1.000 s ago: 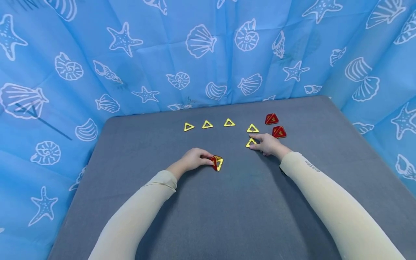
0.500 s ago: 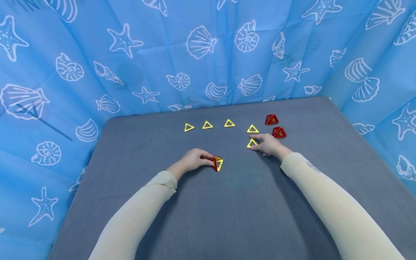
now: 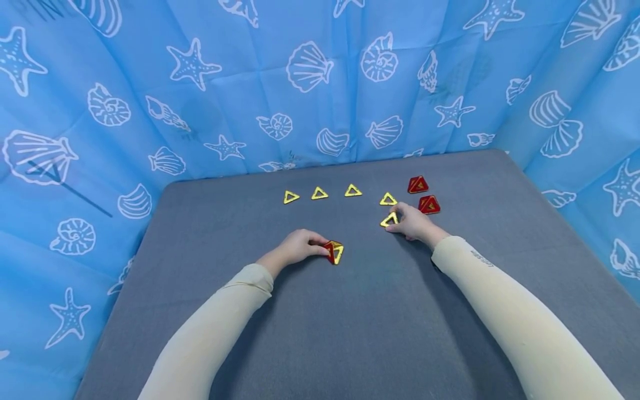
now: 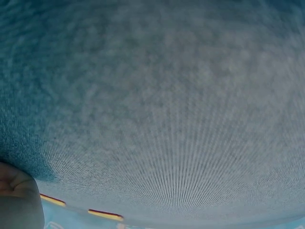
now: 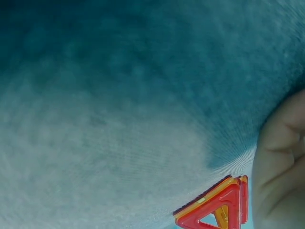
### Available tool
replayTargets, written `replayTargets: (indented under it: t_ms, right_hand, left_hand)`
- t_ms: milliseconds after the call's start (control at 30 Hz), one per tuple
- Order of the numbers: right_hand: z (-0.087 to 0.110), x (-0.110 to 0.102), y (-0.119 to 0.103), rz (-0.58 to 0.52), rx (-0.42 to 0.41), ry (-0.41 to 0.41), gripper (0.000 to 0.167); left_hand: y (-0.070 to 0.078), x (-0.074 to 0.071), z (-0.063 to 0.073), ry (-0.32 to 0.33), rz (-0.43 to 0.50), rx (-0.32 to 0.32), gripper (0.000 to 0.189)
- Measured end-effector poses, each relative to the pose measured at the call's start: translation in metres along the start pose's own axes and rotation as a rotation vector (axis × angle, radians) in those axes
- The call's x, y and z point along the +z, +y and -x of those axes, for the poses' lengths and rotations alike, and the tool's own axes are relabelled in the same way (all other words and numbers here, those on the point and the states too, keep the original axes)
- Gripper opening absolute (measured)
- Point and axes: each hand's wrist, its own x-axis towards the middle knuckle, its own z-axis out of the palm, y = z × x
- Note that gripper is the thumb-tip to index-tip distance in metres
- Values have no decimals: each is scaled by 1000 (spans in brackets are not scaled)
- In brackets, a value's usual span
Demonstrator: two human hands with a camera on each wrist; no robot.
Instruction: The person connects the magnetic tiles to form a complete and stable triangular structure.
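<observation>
In the head view my left hand (image 3: 299,244) holds a small red and yellow pyramid (image 3: 334,251) of triangular tiles at mid-table, thumb and fingers at its left side. To its right, my right hand (image 3: 411,221) pinches a yellow triangular tile (image 3: 384,223) between thumb and curled fingers, which cover its right side. Just beyond that lies another yellow triangle tile (image 3: 388,203). Two red pyramids, a far one (image 3: 418,184) and a nearer one (image 3: 429,204), stand beside the right hand. The wrist views show only part of each hand.
Three more yellow triangle tiles, left (image 3: 286,197), middle (image 3: 320,197) and right (image 3: 353,194), lie in a row toward the back of the grey cloth-covered table (image 3: 350,333). A blue curtain (image 3: 310,100) printed with shells hangs behind the table and along its sides.
My right fingers have drawn in round the near yellow triangle tile, which has turned slightly and shifted a little right. The left hand and its pyramid stay in place.
</observation>
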Motion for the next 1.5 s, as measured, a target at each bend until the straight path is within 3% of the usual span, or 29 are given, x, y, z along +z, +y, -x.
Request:
replayTargets:
  t_ms: [467, 767, 1267, 1500]
  right_hand:
    - [2, 3, 2, -90, -54, 12, 33]
    - [12, 7, -1, -39, -152, 84, 25]
    - [27, 13, -16, -264, -75, -93, 49]
    - [33, 19, -20, -295, -97, -126, 50]
  left_hand:
    - [-2, 0, 1, 1, -3, 3, 32]
    - [1, -1, 2, -8, 10, -21, 33]
    - [0, 0, 0, -9, 10, -15, 33]
    - [0, 0, 0, -3, 9, -3, 32]
